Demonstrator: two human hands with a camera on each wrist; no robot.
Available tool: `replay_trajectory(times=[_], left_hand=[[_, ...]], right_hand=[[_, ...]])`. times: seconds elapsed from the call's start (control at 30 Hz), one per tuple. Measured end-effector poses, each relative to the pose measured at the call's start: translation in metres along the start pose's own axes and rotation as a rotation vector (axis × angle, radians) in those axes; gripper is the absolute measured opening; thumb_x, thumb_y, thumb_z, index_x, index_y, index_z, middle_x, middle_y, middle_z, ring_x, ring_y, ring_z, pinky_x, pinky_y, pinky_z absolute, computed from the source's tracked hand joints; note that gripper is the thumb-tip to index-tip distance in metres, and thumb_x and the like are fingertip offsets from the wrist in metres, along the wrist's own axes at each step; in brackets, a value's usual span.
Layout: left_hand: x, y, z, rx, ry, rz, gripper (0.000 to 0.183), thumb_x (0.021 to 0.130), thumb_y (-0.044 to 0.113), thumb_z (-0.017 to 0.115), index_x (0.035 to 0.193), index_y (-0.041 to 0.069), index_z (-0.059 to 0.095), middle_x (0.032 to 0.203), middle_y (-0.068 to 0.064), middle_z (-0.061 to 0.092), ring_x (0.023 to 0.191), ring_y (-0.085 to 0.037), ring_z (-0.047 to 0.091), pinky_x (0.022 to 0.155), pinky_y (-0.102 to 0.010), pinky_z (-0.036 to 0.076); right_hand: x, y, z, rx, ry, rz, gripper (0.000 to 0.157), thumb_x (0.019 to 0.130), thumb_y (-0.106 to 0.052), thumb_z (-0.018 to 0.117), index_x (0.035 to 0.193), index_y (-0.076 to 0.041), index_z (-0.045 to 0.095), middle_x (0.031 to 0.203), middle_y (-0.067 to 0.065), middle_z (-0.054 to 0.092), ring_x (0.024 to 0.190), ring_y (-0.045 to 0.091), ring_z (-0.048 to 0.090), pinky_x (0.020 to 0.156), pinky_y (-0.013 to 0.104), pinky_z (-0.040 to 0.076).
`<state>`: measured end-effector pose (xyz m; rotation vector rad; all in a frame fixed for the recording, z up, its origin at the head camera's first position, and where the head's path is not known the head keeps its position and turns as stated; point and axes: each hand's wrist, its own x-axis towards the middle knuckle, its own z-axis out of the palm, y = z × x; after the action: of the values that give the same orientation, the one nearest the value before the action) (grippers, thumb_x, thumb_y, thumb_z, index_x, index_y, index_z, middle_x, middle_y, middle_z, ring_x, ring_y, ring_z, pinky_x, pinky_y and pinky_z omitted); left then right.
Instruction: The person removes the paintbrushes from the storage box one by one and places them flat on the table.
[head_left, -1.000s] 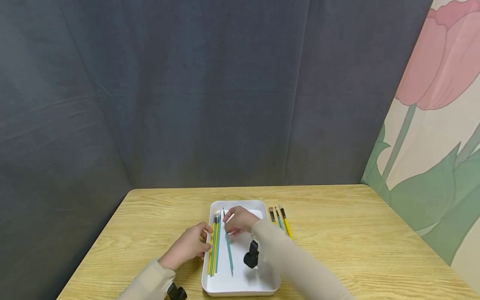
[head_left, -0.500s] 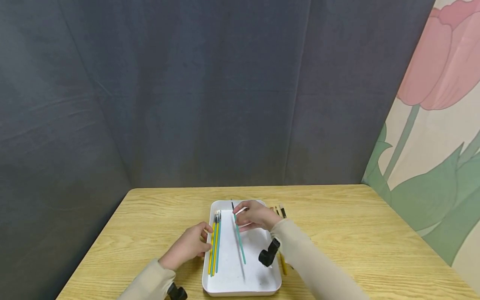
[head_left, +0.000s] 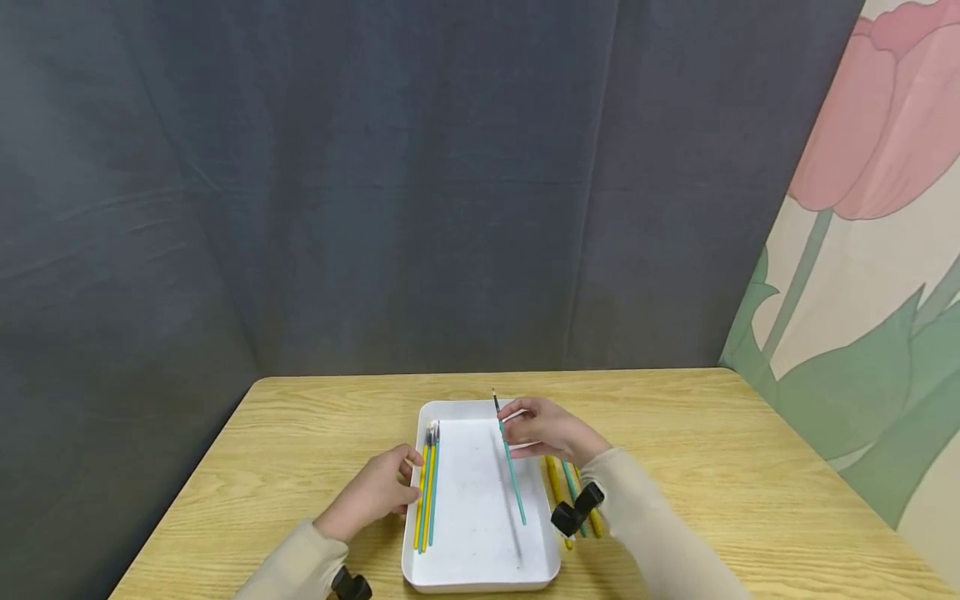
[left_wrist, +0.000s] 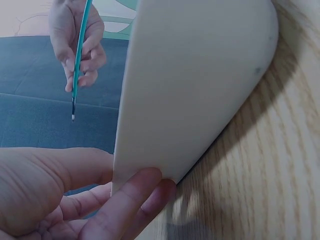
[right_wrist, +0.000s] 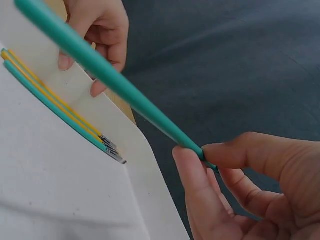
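Note:
A white tray [head_left: 472,508] stands on the table. My left hand [head_left: 373,493] grips its left rim, thumb over the inside and fingertips [left_wrist: 142,181] against the outer wall. Between thumb and fingers, my right hand [head_left: 547,429] pinches a teal paintbrush [head_left: 514,479] near its dark ferrule. This brush is raised over the tray's right side, bristles pointing away, and casts a shadow on the tray floor. Along the tray's left wall lie several yellow and teal paintbrushes [right_wrist: 55,102] side by side, bristle ends at the far end.
On the table [head_left: 720,467] right of the tray lie several more yellow and teal brushes [head_left: 552,481], partly hidden by the right hand and its wrist camera [head_left: 576,510]. A dark curtain [head_left: 420,192] hangs behind the table. A tulip-patterned cloth [head_left: 862,275] is at the right.
The right hand has lifted the teal paintbrush off the tray floor and carried it rightward, away from the row at the left wall. The left hand has stayed on the rim.

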<state>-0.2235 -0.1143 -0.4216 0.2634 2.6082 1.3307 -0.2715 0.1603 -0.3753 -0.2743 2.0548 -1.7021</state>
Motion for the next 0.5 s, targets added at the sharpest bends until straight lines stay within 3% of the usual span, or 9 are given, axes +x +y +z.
replay_trajectory(times=[0.3, 0.5], left_hand=[[0.0, 0.001, -0.001, -0.003, -0.005, -0.006, 0.036, 0.081, -0.007, 0.067, 0.114, -0.003, 0.054, 0.097, -0.017, 0.055, 0.066, -0.017, 0.058, 0.054, -0.028, 0.056], [-0.002, 0.003, -0.001, -0.002, -0.007, -0.025, 0.036, 0.082, -0.006, 0.067, 0.115, -0.002, 0.055, 0.097, -0.016, 0.054, 0.069, -0.017, 0.058, 0.055, -0.028, 0.055]], right_hand=[[-0.018, 0.008, -0.02, -0.003, 0.011, -0.019, 0.039, 0.089, -0.004, 0.061, 0.124, 0.005, 0.046, 0.096, 0.007, 0.054, 0.084, 0.018, 0.058, 0.078, 0.031, 0.058], [-0.032, 0.014, -0.037, -0.013, 0.04, -0.017, 0.04, 0.089, -0.006, 0.062, 0.125, 0.005, 0.047, 0.097, 0.006, 0.055, 0.086, 0.017, 0.059, 0.08, 0.033, 0.058]])
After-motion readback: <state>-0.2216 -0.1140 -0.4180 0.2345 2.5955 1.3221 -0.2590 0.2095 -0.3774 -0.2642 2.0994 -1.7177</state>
